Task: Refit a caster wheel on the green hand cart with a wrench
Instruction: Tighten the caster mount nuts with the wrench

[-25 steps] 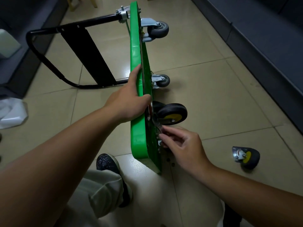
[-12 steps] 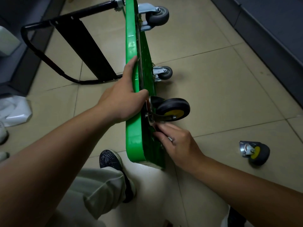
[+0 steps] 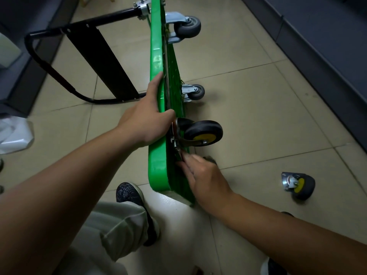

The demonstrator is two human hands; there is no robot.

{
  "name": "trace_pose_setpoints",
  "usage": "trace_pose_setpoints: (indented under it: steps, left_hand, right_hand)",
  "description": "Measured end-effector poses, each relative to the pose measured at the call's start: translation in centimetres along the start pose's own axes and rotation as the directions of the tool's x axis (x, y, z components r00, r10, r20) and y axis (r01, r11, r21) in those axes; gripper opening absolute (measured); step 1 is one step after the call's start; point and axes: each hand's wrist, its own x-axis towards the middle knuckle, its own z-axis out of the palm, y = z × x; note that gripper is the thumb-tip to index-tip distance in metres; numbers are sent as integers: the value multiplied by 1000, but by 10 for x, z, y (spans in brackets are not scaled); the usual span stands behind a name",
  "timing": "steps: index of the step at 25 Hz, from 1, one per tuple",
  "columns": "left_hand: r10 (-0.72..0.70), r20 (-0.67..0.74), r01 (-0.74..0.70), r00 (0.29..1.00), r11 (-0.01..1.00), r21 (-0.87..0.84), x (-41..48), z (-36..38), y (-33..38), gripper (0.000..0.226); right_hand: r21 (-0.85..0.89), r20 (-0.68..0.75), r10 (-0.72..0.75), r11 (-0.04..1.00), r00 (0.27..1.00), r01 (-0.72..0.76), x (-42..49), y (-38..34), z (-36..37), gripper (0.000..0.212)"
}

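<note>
The green hand cart [image 3: 156, 165] stands on its side edge on the tiled floor. My left hand [image 3: 143, 122] grips its upper rim, thumb on the underside. A black caster wheel with a yellow hub [image 3: 204, 132] sticks out from the underside just right of that hand. Below its mounting plate, my right hand [image 3: 204, 175] is blurred and pinches a thin metal wrench [image 3: 178, 150], whose head sits at the plate's lower bolt. The bolt itself is hidden. A second black-and-yellow caster [image 3: 297, 184] lies loose on the floor to the right.
Two grey casters [image 3: 187, 26] [image 3: 196, 92] are on the cart's far end. Its black folding handle [image 3: 95, 56] lies flat to the left. My shoe [image 3: 129, 193] stands beside the cart's near corner. A white bag [image 3: 14, 133] lies far left; dark cabinets [image 3: 327, 46] line the right.
My right hand has shifted slightly along the underside below the caster plate, with the wrench in it. My left hand keeps the same hold on the rim.
</note>
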Motion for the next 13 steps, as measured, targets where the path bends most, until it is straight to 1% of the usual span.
trace_pose_setpoints:
  steps: [2,4,6,8,9,11,12,13]
  left_hand:
    - [-3,-7,3,1000,1000,0,-1,0,0,87]
    - [-9,-8,9,1000,1000,-13,-1,0,0,87]
    - [-14,-5,13,1000,1000,-20,-2,1,1,87]
    - [-10,-8,10,1000,1000,-9,-3,1,3,88]
    - [-6,-11,6,1000,1000,-1,-4,1,4,88]
    - [-3,-15,3,1000,1000,8,-4,-1,5,88]
    - [-3,-17,3,1000,1000,8,-4,-2,5,88]
    - [-2,-17,2,1000,1000,9,-3,-2,5,88]
  right_hand:
    - [-65,36,51,997,998,-49,-4,-13,4,34]
    - [-165,43,62,985,997,-54,-4,-22,3,29]
    - [-177,63,157,974,986,-144,-1,-35,-6,25]
    - [-178,151,286,950,946,-258,2,-53,-22,29]
    - [-193,197,339,933,920,-303,5,-62,-32,32]
    - [-167,307,455,890,836,-423,21,-83,-53,39]
    - [-117,362,516,851,776,-511,34,-89,-63,39]
    - [-34,435,580,775,689,-631,45,-93,-71,37]
